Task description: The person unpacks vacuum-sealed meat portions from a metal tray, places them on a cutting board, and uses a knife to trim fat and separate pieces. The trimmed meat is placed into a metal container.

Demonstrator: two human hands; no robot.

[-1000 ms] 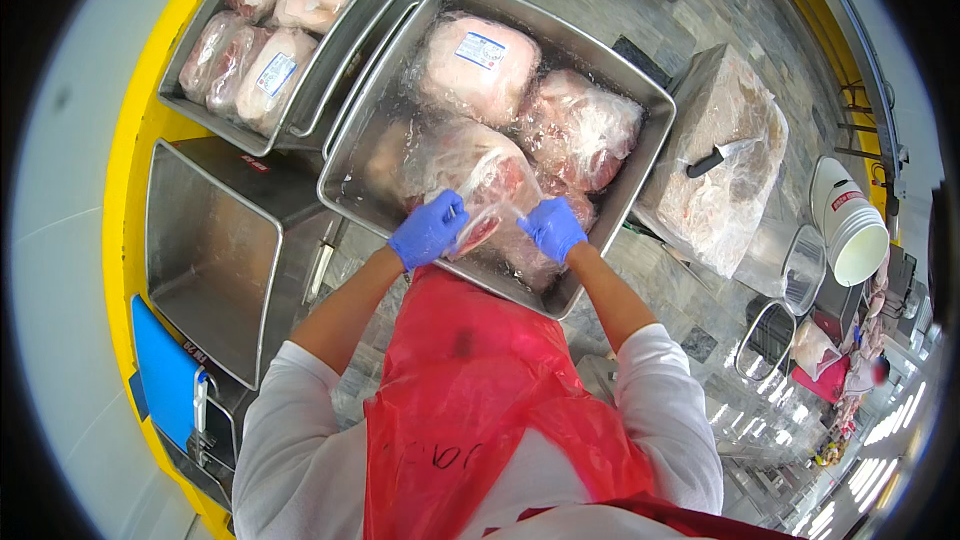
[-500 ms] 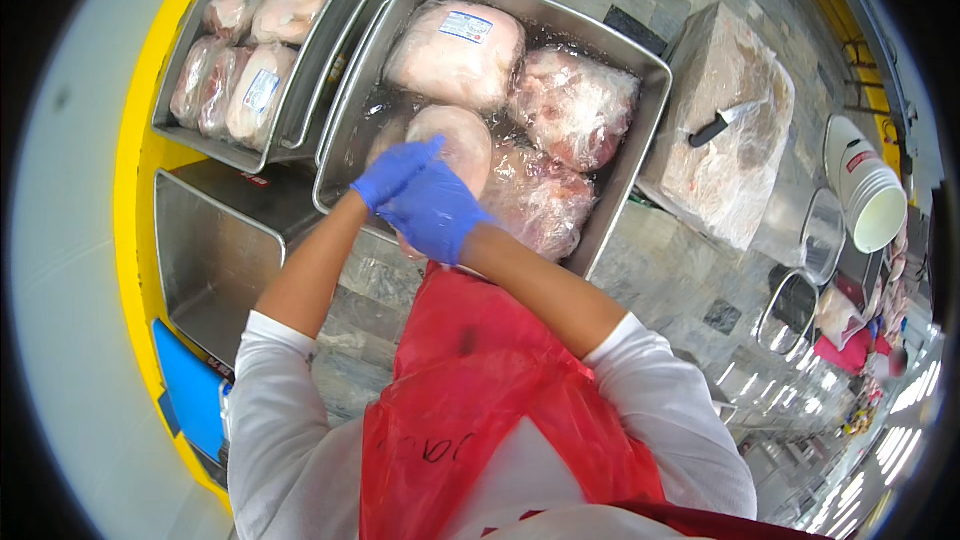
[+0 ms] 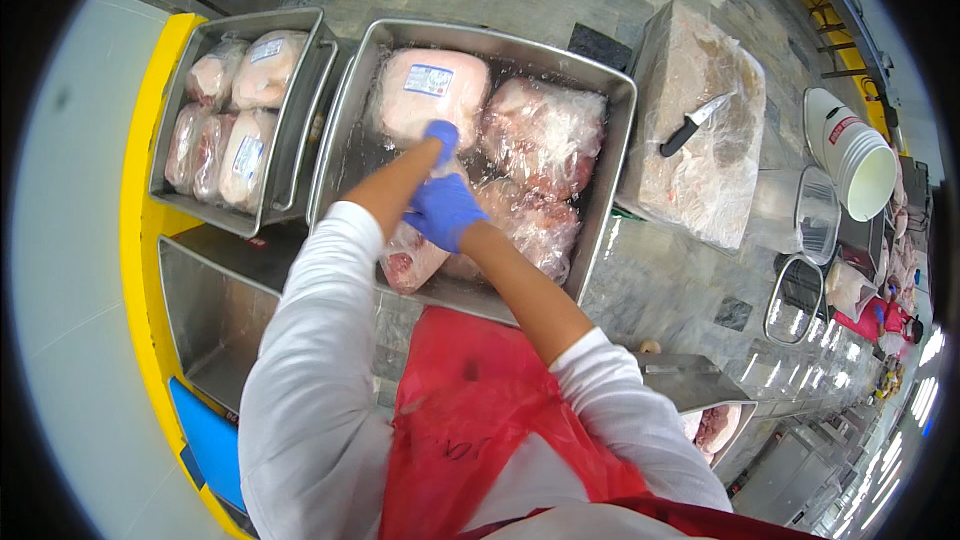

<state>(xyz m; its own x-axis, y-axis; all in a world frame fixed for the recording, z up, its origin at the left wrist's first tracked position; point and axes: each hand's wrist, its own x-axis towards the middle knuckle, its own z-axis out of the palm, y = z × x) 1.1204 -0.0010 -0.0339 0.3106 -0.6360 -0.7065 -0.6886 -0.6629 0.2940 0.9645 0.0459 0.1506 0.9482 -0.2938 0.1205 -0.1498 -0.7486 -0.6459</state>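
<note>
The knife (image 3: 690,126) lies right of the meat tub (image 3: 608,155).

Both forearms (image 3: 530,295) angle inward, the left hand (image 3: 442,138) just ahead of the right hand (image 3: 446,208).

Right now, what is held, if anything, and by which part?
It cannot be told: the left hand and right hand hide any grip near the meat piece.

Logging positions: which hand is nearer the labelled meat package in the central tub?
Left: the left hand overlaps the package in view; the right hand is lower, clear of it.
</note>
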